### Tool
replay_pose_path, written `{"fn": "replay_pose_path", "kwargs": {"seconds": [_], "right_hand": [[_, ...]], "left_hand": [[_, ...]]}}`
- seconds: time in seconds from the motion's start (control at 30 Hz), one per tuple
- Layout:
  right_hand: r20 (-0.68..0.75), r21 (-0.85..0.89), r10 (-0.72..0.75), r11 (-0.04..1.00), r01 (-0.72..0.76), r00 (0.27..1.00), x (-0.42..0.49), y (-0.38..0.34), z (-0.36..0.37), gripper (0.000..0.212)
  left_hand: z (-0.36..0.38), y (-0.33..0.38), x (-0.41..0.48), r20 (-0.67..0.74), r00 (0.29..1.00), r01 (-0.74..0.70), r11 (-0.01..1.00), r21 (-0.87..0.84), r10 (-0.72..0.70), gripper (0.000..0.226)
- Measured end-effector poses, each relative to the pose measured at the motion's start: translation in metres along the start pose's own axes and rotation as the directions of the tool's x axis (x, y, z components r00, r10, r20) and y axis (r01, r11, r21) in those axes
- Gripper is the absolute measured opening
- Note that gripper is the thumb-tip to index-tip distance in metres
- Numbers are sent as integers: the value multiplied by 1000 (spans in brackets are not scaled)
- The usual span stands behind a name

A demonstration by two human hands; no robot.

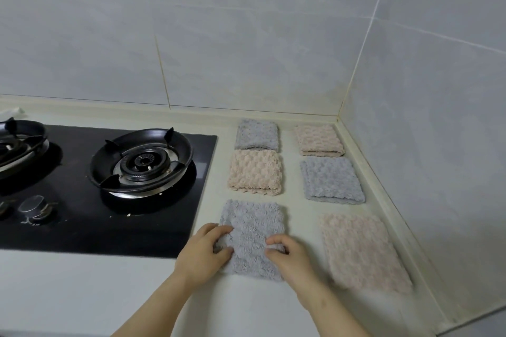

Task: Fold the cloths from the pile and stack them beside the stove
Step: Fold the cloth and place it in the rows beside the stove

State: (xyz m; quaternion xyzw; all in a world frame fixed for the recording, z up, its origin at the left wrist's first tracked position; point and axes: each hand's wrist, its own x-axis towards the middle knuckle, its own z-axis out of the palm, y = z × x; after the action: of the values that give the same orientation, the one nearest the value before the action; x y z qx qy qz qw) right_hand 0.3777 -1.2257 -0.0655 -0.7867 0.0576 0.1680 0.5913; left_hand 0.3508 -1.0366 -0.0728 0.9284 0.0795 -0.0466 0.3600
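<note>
A folded grey cloth (252, 224) lies on the pale counter just right of the black stove (109, 200). My left hand (204, 250) pinches its near left edge and my right hand (290, 257) pinches its near right part. Beyond it sit a folded beige cloth (255, 175) and a folded grey cloth (256, 134). Along the right wall lie a beige cloth (361, 249), a grey cloth (331, 180) and a beige cloth (319, 139), each set apart from the others.
The stove has a burner with a black pan support (142, 163) near the cloths, a second burner (19, 142) at far left, and knobs (35, 208) in front. Tiled walls meet in a corner (339, 115) behind the cloths. Bare counter (82, 295) stretches in front of the stove.
</note>
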Motion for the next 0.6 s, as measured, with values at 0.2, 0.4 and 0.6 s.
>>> {"fn": "replay_pose_path", "kwargs": {"seconds": [0.2,0.4,0.6], "right_hand": [[-177,-1,-18,1000,18,984,-7,-8,9,36],[-119,-223,-304,936,273,945,-27,-60,52,24],[212,-149,-403,887,437,890,-70,-105,167,23]], "left_hand": [[-19,6,-4,28,992,127,984,-123,-124,40],[-74,10,-33,-97,958,189,847,-496,-270,19],[-141,-50,-111,-243,845,189,690,-699,-477,17]]}}
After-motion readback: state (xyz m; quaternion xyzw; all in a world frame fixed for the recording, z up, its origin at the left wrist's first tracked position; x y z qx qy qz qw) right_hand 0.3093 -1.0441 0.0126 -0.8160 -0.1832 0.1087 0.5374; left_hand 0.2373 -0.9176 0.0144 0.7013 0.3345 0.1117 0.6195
